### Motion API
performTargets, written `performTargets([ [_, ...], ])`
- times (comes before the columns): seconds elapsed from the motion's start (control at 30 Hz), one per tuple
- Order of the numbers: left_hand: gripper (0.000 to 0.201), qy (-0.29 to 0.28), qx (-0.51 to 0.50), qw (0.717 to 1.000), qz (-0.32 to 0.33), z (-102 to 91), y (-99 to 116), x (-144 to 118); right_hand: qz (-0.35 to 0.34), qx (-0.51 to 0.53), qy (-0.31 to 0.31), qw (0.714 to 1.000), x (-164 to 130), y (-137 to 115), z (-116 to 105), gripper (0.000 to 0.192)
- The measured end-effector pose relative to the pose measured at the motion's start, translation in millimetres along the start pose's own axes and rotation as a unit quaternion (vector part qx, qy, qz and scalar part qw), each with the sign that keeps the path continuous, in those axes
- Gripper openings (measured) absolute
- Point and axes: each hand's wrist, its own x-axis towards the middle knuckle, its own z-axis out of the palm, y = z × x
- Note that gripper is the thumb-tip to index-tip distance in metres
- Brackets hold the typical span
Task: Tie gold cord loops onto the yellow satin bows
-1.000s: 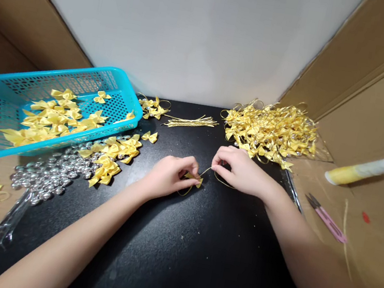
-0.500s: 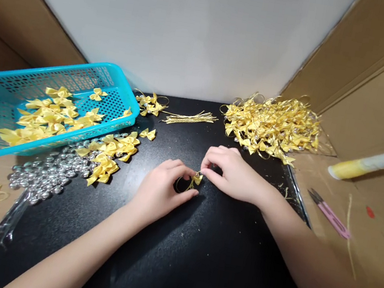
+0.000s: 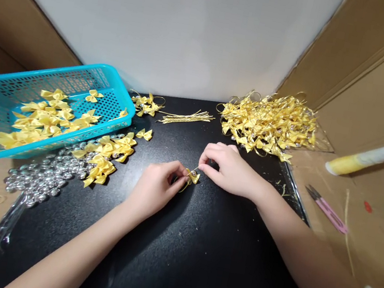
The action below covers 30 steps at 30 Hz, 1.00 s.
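Note:
Above the middle of the black tabletop (image 3: 176,239), my left hand (image 3: 157,185) pinches a small yellow ribbon bow (image 3: 194,177) between thumb and forefinger. A gold cord loop (image 3: 185,186) hangs by the bow, under my fingertips. From the right, my right hand (image 3: 223,166) has its thumb and forefinger closed on a thin end of the gold cord, just above the bow. A small shiny bead seems to sit at the bow, partly hidden. Left of my hands lie loose yellow bows (image 3: 101,168) and a heap of silver bells or beads (image 3: 42,178).
A blue plastic basket (image 3: 107,125) with yellow bows stands at the left. Gold cords (image 3: 187,117) lie at the back, beside a big pile of corded bows (image 3: 269,122). Pink-handled snips (image 3: 330,211) and a yellow-white tube (image 3: 362,160) are on cardboard at the right.
My left thumb and forefinger have closed together on the bow's left side, where they were apart. My right hand keeps its pinch, and the view has shifted slightly.

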Motion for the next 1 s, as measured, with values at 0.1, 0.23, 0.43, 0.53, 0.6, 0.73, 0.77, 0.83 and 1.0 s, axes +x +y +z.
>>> performTargets([
  [0.1,0.006,-0.002,-0.002,1.0,0.005,1.0,1,0,-0.001,-0.001,-0.001,1.0,0,0,0,0.013],
  [0.23,0.006,0.008,0.012,1.0,0.013,1.4,0,-1,0.0,0.0,0.0,1.0,0,0,-1,0.013],
  [0.43,0.012,0.037,0.023,0.999,0.025,4.9,-3,-1,0.005,-0.003,0.0,1.0,-1,1,-2,0.013],
  [0.53,0.017,0.049,0.02,0.998,0.025,8.5,-6,-2,0.009,-0.006,0.004,1.0,-1,1,-5,0.013],
  [0.6,0.023,0.052,0.02,0.998,0.022,11.0,-9,-2,0.012,-0.007,0.006,1.0,-2,1,-7,0.013],
  [0.73,0.035,0.06,0.032,0.997,0.023,14.8,-14,-2,0.008,-0.004,0.009,1.0,-3,3,-11,0.012],
  [0.77,0.036,0.063,0.035,0.997,0.028,15.5,-15,-2,0.007,-0.004,0.011,1.0,-3,4,-12,0.012],
  [0.83,0.036,0.07,0.038,0.996,0.041,16.5,-17,-3,0.008,-0.003,0.015,1.0,-3,5,-14,0.012],
  [1.0,0.029,0.084,0.031,0.994,0.059,17.3,-18,-3,0.024,-0.018,-0.003,1.0,-3,6,-14,0.012],
])
